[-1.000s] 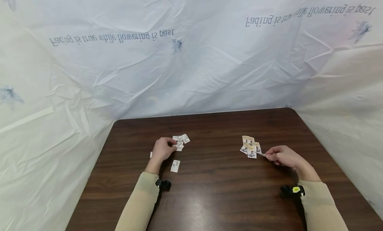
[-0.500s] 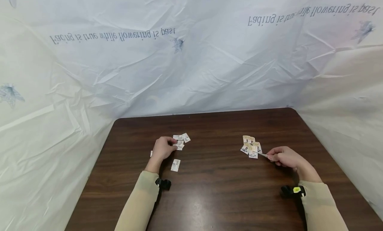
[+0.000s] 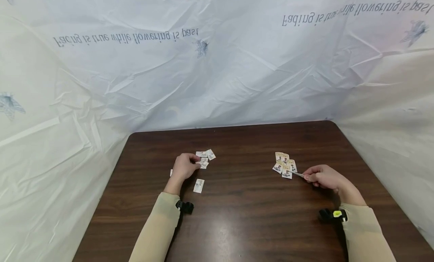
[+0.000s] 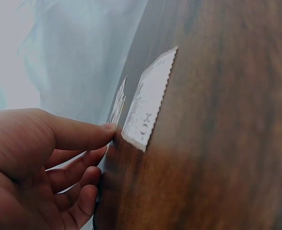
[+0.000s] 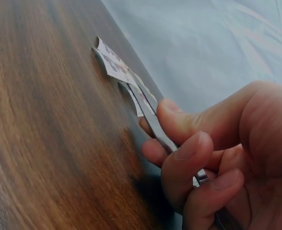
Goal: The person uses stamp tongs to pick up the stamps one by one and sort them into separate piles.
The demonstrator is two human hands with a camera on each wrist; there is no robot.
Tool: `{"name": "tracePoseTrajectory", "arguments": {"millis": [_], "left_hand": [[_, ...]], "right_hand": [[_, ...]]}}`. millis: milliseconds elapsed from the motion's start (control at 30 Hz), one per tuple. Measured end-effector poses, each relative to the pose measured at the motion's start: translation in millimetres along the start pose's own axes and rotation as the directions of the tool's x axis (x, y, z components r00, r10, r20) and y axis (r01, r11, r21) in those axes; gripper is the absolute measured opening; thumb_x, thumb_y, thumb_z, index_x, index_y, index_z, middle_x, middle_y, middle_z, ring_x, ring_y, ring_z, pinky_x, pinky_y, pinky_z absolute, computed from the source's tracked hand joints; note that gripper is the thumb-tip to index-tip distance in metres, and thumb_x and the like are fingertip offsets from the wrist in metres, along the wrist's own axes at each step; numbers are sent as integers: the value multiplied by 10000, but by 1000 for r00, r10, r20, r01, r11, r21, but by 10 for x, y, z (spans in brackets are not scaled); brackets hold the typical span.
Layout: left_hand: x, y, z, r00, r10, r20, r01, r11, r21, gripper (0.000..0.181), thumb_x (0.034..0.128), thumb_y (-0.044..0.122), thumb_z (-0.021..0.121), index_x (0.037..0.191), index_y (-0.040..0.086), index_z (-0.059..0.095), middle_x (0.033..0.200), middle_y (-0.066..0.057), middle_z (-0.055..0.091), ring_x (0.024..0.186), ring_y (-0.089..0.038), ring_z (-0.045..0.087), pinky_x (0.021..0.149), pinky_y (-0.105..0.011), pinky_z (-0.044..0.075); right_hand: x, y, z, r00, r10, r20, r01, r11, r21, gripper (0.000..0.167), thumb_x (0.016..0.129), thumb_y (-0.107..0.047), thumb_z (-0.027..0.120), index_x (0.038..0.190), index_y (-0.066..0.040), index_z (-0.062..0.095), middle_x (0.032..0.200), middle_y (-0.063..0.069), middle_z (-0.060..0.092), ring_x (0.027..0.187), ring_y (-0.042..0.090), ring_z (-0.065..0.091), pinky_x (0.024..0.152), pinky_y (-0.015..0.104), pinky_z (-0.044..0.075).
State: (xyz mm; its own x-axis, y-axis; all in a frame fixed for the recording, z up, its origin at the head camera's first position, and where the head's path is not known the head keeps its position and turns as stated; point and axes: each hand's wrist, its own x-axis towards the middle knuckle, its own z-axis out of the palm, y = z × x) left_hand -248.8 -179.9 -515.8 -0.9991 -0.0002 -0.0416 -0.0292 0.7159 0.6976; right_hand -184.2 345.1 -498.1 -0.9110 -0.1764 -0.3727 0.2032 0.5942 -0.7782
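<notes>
The right stamps (image 3: 285, 165) on the table (image 3: 244, 216) haven't visibly shifted in the last second; I judge the work is holding there; my right hand (image 3: 323, 177) grips the tweezers (image 5: 155, 128), tips over them, pinch unclear; my left hand (image 3: 184, 166) is at the left stamps (image 3: 206, 154), thumb and forefinger bent, hold unclear; a loose stamp (image 3: 199, 186) lies nearer; overlaps may hinder picking.

Beyond the table (image 3: 257, 220), the white sheet (image 3: 223, 81) twice bears flipped lettering, "Fading is true while flowering is past", one copy creased. On the table, a stamp (image 4: 151, 98) shows digits 8 and 0.
</notes>
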Motion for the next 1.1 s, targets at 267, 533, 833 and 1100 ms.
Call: {"name": "tracePoseTrajectory", "arguments": {"millis": [267,533,833,1100], "left_hand": [[-12,11,-13,1000,-2,6,2,1000,-11,132,931,121,842,1063,122,838,1133,-78,759,1058,-308,685,936,-501,546],[-12,33,-23,1000,4,8,-4,1000,-12,142,931,125,843,1073,117,837,1124,-75,761,1049,-303,686,933,-496,547],[-6,18,-32,1000,6,16,-6,1000,-1,157,932,130,843,1088,114,838,1122,-77,763,1053,-305,686,937,-494,546],[3,-3,-25,1000,1,16,-1,1000,0,149,930,131,843,1079,120,838,1105,-67,763,1034,-292,684,924,-487,546]], "right_hand": [[-16,-14,-18,999,35,-12,-36,998,-43,322,1032,-165,676,1208,103,708,779,25,619,670,174,562,518,277,404],[-54,-15,-67,998,52,-22,-53,996,-68,403,1039,-214,696,1271,116,696,785,22,632,695,182,569,551,296,413],[-66,3,-104,998,57,-17,-58,995,-87,412,1034,-236,712,1261,107,709,790,7,647,698,172,582,558,295,419],[-89,3,-138,999,54,0,-54,993,-101,410,1036,-238,708,1252,109,713,796,7,656,681,173,579,551,295,414]]}}
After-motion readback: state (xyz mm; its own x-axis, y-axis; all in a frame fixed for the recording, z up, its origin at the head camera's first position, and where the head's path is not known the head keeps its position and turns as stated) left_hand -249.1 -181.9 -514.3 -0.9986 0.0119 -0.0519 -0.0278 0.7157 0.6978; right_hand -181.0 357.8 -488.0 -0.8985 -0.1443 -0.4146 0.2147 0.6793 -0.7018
